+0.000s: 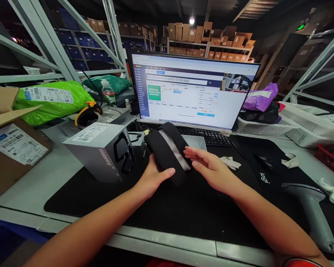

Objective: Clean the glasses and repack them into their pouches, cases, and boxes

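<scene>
My left hand [153, 176] grips a black oblong case [167, 148] with a grey stripe, thumb over its near end, holding it just above the black desk mat [105, 196]. My right hand [207, 165] rests its stretched fingers against the case's right side, palm turned inward. A grey product box [100, 150] printed with goggles lies just left of the case. Behind it are a black keyboard [208, 136] and a lit monitor [195, 92].
A brown carton [8, 148] with labels sits at the left, a green parcel bag [52, 100] behind it. A grey barcode scanner [311, 207] and a black mouse [265, 161] lie right. White baskets [303, 128] and a purple bag [260, 97] stand at back right.
</scene>
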Available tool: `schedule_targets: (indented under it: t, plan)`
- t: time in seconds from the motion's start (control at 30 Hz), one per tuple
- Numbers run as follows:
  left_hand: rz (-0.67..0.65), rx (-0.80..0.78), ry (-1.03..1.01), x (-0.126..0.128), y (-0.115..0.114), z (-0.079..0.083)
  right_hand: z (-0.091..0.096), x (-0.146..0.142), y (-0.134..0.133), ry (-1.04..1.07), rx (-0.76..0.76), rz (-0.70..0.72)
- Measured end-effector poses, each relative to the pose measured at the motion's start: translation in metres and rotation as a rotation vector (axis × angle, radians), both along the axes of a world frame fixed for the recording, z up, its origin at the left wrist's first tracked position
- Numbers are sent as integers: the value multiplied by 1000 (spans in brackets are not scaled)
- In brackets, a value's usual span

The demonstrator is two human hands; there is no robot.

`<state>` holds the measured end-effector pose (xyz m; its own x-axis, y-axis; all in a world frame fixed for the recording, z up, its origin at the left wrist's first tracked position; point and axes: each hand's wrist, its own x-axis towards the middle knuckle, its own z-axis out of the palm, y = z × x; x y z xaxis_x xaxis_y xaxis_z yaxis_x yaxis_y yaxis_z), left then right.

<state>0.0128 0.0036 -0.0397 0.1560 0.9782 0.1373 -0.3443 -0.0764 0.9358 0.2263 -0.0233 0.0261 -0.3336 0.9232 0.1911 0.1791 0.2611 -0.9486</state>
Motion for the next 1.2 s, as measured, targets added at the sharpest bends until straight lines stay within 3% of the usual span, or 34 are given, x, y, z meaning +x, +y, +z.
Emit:
schedule_targets:
  t: [0.17, 0.27, 0.37, 0.57, 0.7, 0.83, 1.0, 1.1, 1.2]
  plan:
    - [-140, 48, 99, 9, -9, -12, -5, 0, 4, -360, 365, -112]
    - [-146, 83, 266, 14, -18, -14, -10, -4, 3, -473, 527, -59]
    - [-50, 104, 402, 16, -22, -17, -21, -11, 0, -647, 557, -21]
    - [62, 176, 464, 20, -23, -22, -28, -21, -9, -1024, 613, -337]
    - [47, 176, 513, 25, -31, -24, -19, -26, -13, -1156, 554, -426]
    - [9, 152, 473, 26, -30, -28, -12, -19, -5, -962, 416, -352]
    - [-71, 101, 231, 21, -17, -30, -5, 6, 21, -329, 13, -137]
    - [-120, -15, 66, 20, -13, -26, 0, 20, 33, -37, -213, -58]
    - [-173, -170, -46, 19, -9, -19, 4, 29, 38, 156, -338, 11]
